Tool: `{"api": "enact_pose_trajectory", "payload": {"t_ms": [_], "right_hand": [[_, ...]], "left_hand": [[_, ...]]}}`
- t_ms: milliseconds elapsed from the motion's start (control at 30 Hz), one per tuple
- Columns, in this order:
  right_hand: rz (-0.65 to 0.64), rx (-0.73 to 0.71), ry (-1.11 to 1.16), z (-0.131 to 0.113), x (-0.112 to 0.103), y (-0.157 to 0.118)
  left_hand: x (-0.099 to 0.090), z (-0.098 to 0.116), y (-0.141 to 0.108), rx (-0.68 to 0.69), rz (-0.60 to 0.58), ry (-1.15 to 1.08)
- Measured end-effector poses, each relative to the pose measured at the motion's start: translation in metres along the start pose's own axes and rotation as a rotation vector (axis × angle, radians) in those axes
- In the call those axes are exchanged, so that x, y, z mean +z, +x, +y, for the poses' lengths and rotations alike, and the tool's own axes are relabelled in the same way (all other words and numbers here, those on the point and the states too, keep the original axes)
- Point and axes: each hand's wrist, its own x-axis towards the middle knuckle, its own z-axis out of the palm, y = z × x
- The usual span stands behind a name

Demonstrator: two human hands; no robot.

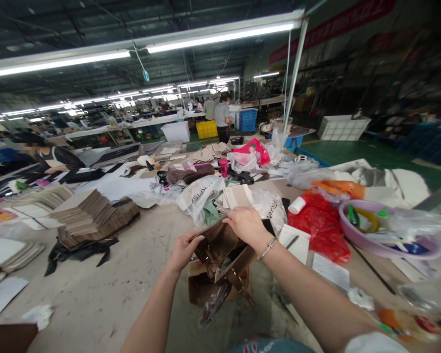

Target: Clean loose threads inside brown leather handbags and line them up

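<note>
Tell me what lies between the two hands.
The open brown bag lies between them in the head view, its edge gripped by the left hand on one side and the right hand on the other.

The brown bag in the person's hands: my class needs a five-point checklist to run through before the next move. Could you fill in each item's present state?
1. Left hand gripping the rim: ok, thumb and fingers pinch the brown bag.
2. Right hand gripping the rim: ok, it holds the far edge.
3. Mouth open: ok, the inside shows between the hands.
4. Right wrist free of jewellery: not ok, a bracelet is on it.
5. Area just beyond the hands free of loose things: not ok, a printed plastic bag and pale sheets lie there.
</note>
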Motion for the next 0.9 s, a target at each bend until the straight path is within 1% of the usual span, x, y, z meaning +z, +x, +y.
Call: {"api": "enact_pose_trajectory", "payload": {"t_ms": [133, 267, 367, 467, 567, 633, 700, 767, 900], "right_hand": [[0.002, 0.019, -0.003, -0.002, 0.0, 0.001], [-0.019, 0.033, -0.015, -0.005, -0.002, 0.001], [-0.037, 0.044, -0.021, -0.007, -0.004, 0.003], [-0.037, 0.042, -0.013, -0.008, -0.004, 0.004], [-0.031, 0.042, -0.001, -0.008, -0.004, 0.007], [-0.011, 0.048, 0.005, -0.008, -0.003, 0.008], [0.011, 0.055, 0.003, -0.007, -0.003, 0.01], [0.02, 0.044, 0.006, -0.006, -0.003, 0.01], [-0.005, -0.01, 0.03, -0.002, -0.003, 0.011]], "left_hand": [[0.001, 0.0, -0.002, 0.015, 0.002, -0.003], [0.001, -0.001, -0.002, 0.014, -0.018, -0.046], [-0.001, 0.002, -0.001, 0.027, -0.041, -0.038], [-0.006, 0.01, 0.003, 0.056, -0.1, -0.016], [-0.012, 0.021, 0.009, 0.076, -0.188, 0.008], [-0.015, 0.029, 0.014, 0.092, -0.256, 0.041], [-0.017, 0.036, 0.018, 0.105, -0.292, 0.083], [-0.015, 0.039, 0.021, 0.099, -0.264, 0.137], [-0.008, 0.038, 0.026, 0.06, -0.156, 0.246]]}}
